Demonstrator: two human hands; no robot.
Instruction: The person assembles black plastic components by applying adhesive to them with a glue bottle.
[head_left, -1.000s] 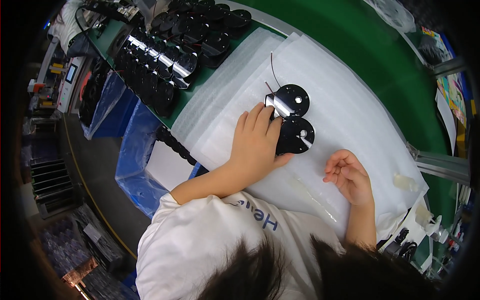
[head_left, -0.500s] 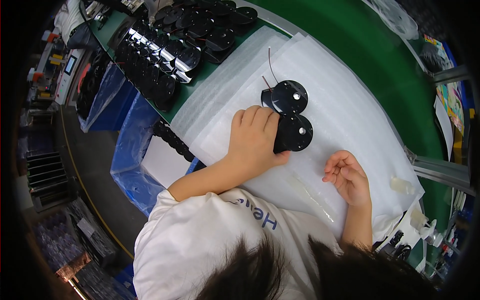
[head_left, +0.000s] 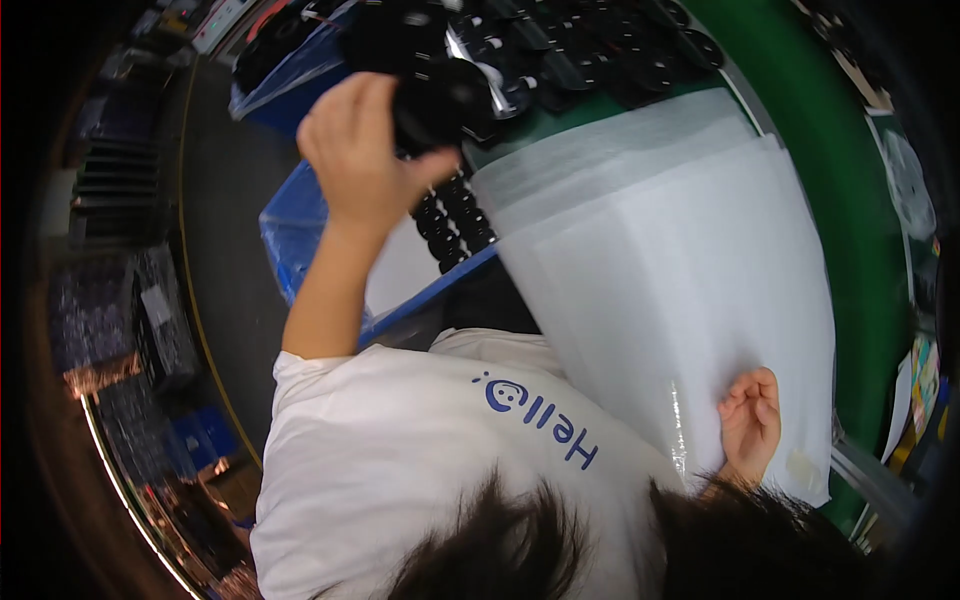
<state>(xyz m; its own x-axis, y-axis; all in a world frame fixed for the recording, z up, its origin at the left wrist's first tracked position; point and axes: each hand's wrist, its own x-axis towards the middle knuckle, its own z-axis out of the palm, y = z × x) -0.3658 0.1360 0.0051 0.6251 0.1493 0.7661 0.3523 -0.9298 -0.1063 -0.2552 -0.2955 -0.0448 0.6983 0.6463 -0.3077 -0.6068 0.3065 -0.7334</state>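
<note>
My left hand (head_left: 355, 150) is closed on the edge of a black double-disc part (head_left: 440, 105), two round glossy plates joined side by side. It is held up at the upper left, over a blue bin and beside the rows of similar parts; motion smears its outline. Resting low over the white foam sheets (head_left: 660, 240), my right hand (head_left: 752, 415) has loosely curled fingers and nothing in them.
Rows of black disc parts (head_left: 610, 50) cover the far end of the green table (head_left: 740, 40). Below my left arm, a bin with a blue liner (head_left: 295, 235) holds a white sheet (head_left: 395, 265) and more black discs (head_left: 450, 220). Racks (head_left: 118, 185) stand at the far left.
My left hand has lifted the double-disc part off the foam sheets and carried it up and left. My view has turned left. The right hand stays over the sheets.
</note>
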